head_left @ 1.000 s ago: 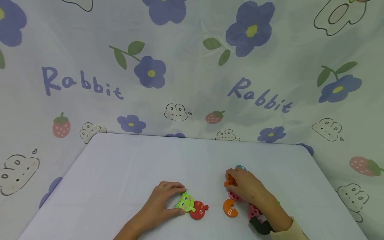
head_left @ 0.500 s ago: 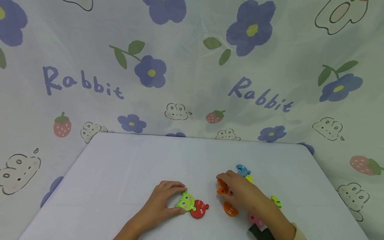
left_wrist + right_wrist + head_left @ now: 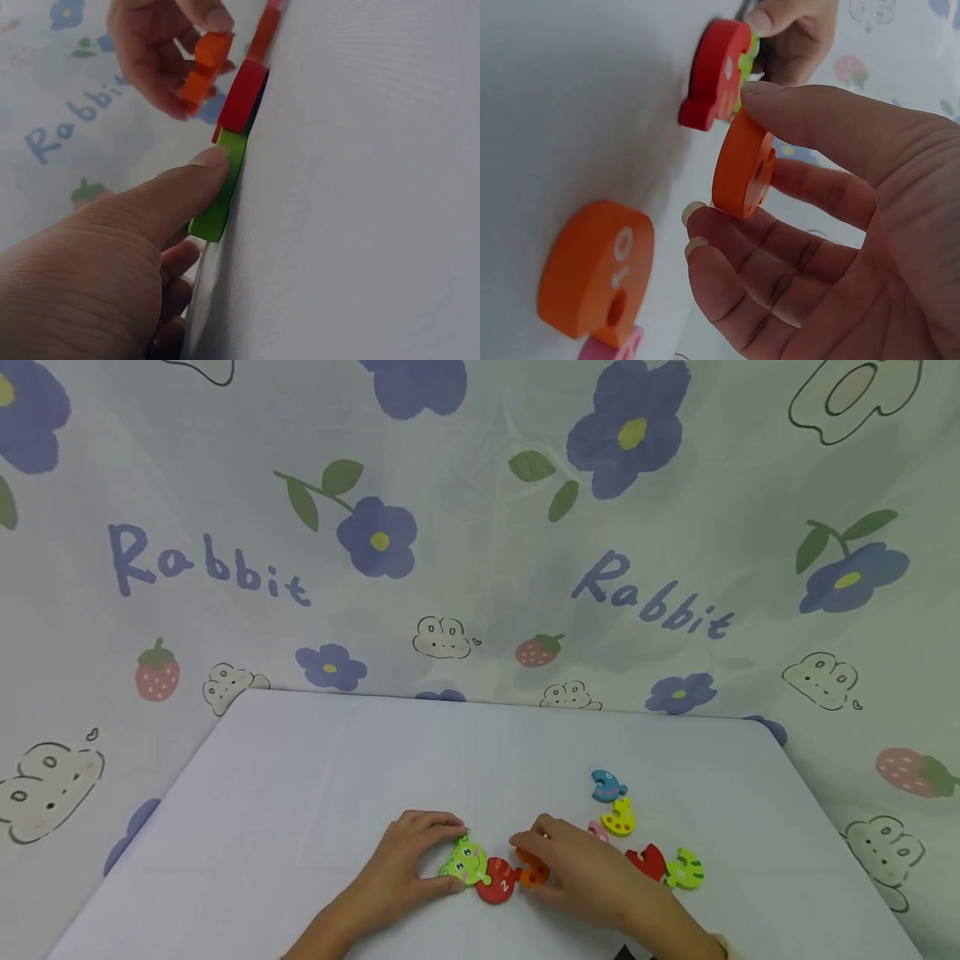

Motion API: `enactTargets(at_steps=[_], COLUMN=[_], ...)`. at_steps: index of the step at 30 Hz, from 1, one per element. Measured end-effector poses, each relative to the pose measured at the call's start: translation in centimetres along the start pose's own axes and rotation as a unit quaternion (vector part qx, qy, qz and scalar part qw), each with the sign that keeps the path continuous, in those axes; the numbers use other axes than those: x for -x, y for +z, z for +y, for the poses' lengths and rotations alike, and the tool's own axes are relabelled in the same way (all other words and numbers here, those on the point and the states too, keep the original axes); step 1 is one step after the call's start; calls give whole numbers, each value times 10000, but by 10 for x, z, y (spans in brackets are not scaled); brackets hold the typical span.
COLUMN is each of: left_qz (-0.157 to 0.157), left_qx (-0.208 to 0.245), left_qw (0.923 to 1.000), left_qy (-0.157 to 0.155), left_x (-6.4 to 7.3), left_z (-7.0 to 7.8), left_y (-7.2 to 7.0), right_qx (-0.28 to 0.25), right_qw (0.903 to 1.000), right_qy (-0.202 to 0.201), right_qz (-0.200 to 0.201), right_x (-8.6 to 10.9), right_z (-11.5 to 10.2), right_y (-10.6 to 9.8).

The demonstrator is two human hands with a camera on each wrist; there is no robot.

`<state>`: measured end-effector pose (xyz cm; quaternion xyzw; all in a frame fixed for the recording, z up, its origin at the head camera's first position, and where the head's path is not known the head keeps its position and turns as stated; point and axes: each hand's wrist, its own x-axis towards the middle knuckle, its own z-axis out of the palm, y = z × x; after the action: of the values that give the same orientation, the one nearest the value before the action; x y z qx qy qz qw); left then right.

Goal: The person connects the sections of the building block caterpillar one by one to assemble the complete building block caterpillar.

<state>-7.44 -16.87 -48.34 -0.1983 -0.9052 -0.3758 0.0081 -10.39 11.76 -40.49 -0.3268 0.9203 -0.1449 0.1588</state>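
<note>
My left hand [image 3: 401, 868] grips a green smiling caterpillar-head puzzle piece [image 3: 463, 863] between thumb and fingers on the white table. Joined to its right side is a red puzzle piece [image 3: 495, 882] marked 2. Just right of that, my right hand [image 3: 592, 872] pinches an orange spotted puzzle piece [image 3: 533, 869]. The right wrist view shows this orange piece held tilted on its edge, raised off the table beside the red piece's knob. Another orange puzzle piece [image 3: 600, 266], marked 10, lies under my right hand and is hidden in the head view.
Right of my right hand lie more puzzle pieces: blue [image 3: 607, 786], yellow [image 3: 619, 818], pink [image 3: 597, 831], red [image 3: 647, 862] and striped green [image 3: 685, 869]. A patterned curtain [image 3: 480, 527] hangs behind the white table [image 3: 322, 777].
My right hand has carried the orange spotted piece left and toward me, from the loose pieces to beside the red piece. My left hand has kept its hold on the green head.
</note>
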Motion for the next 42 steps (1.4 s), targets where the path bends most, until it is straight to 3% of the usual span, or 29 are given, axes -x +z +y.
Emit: enactTargets(at_steps=[8,18,26,35,42], left_qz=[-37,-127,-149,-68,2], left_qx=[9,-10,48,-20,-16], left_qw=[10000,9998,9997,9999,10000], left_qy=[-46,-122,-168,-96,-20], left_x=[-1,0,0,-2,-1], left_z=[0,-3,-1,-3,-4], left_y=[1,2,0,2,2], right_qx=[215,384,1152,391,233], right_qw=[9997,9991,9928,9981,9982], right_qy=[0,-13,-285,279,351], right_qz=[-136,-156,-145,-375,-418], right_x=[-5,-10,-11,-12,-10], right_z=[1,-3,-13,-9,-6], right_y=[14,12,17,21,20])
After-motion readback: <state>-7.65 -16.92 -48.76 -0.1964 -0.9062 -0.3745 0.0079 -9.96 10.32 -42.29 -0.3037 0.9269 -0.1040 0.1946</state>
